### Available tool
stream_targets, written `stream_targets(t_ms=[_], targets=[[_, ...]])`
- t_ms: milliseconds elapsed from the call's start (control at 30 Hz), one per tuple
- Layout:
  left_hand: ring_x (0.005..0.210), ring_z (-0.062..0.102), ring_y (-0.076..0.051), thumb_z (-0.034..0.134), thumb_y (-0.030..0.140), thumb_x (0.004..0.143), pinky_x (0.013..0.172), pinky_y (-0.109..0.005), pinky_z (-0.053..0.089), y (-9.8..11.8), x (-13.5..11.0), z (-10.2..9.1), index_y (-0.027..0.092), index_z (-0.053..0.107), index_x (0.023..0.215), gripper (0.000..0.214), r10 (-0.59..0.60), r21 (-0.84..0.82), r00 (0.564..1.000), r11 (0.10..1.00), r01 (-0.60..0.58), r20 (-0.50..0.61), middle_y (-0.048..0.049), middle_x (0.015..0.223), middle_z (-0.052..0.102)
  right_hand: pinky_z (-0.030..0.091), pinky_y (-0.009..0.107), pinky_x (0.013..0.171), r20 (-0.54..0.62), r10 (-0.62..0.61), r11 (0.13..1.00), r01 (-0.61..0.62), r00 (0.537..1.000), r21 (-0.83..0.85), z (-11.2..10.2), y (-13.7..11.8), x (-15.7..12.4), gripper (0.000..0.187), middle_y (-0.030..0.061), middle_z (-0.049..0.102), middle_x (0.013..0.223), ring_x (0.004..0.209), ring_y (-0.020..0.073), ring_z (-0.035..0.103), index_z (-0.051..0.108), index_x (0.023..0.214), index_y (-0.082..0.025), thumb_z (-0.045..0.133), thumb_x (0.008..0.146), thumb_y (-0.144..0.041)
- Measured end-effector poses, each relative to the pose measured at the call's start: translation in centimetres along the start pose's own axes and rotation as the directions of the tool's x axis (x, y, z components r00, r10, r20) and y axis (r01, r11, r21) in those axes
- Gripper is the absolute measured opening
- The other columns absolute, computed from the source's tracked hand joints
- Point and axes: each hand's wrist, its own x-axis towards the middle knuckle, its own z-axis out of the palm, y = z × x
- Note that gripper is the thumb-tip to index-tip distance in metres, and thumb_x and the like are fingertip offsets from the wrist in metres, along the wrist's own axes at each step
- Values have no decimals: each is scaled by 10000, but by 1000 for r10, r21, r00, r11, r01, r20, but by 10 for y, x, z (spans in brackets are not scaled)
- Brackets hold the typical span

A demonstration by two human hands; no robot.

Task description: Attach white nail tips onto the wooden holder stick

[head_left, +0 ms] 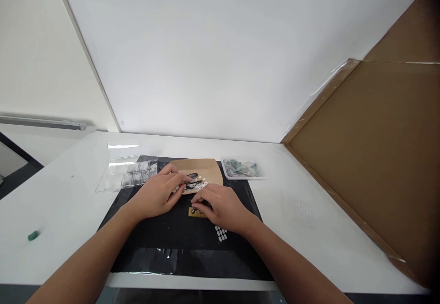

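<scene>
My left hand [161, 191] reaches over the near-left part of a tan paper sheet [209, 166]. Its thumb and fingers come together at a pile of small white and dark pieces [197, 185]; anything between them is too small to name. Just in front of the sheet, my right hand [222, 207] is closed in a pinch above a yellow block [196, 212]. Small shiny metal bits sit on the block, partly covered by the fingers. What the right fingertips grip cannot be made out. White oval stickers [221, 233] lie beside the right wrist.
A black mat [151, 235] lies under the work. A clear compartment box [137, 174] with its lid up stands at left, and a white tray of small bags [242, 168] at back right. A green piece [33, 235] lies far left. Cardboard [371, 157] walls the right side.
</scene>
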Motion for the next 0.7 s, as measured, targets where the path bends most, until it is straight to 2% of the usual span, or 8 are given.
stream_targets(t_ms=[367, 533, 700], targets=[[1124, 557, -292, 488, 203, 1073, 881, -423, 557, 1, 0, 0, 175, 616, 1331, 290, 17, 5, 1000, 1000, -17, -1, -96, 1002, 706, 522, 295, 801, -13, 31, 1000, -31, 999, -5, 2, 0, 0, 49, 20, 805, 1017, 942, 193, 740, 692, 1041, -231, 691, 1001, -202], [1127, 559, -296, 483, 208, 1070, 873, -416, 556, 2, 0, 1, 168, 618, 1312, 280, -10, -2, 1000, 1000, 10, 19, -98, 988, 708, 523, 292, 815, -7, 48, 999, -48, 999, 14, 1, -1, 0, 65, 27, 804, 1024, 956, 194, 740, 698, 1053, -238, 692, 1002, -198], [1124, 572, -294, 538, 210, 1036, 880, -414, 553, 3, -1, 0, 180, 599, 1338, 310, 1, -48, 1000, 999, 0, 30, -94, 1010, 730, 504, 286, 810, -1, 58, 998, -58, 998, 15, 1, -1, 1, 88, 5, 802, 1031, 945, 181, 737, 698, 1049, -243, 698, 995, -174]])
